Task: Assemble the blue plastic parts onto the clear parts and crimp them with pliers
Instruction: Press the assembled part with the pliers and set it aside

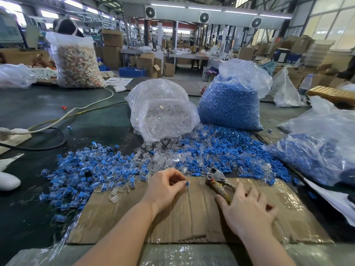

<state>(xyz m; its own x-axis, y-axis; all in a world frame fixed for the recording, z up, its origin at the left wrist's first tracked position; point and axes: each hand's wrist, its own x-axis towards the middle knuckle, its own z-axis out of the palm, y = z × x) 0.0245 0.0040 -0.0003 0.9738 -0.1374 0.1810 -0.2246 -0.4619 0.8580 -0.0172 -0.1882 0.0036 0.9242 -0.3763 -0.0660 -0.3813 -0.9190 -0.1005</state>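
Your left hand (165,184) pinches a small blue plastic part (187,183) over the brown cardboard sheet (184,217) on the counter. The rusty metal pliers (219,182) lie just right of it, handles running toward your right hand (247,210), whose relaxed grip rests on them.

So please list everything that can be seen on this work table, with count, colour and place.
bag of clear parts: one, transparent, centre back.
bag of blue parts: one, blue filling, right of the clear bag.
second blue bag: one, far right edge.
loose blue parts: many, heaped before the bags.
assembled pieces: many, blue and clear, left heap.
cardboard sheet: one, brown, under the hands.
pliers: one, rusty, lying on the cardboard.
cables: white and black, left.
left hand: fingers pinch one blue part.
right hand: fingers reaching over the pliers handles; grip unclear.
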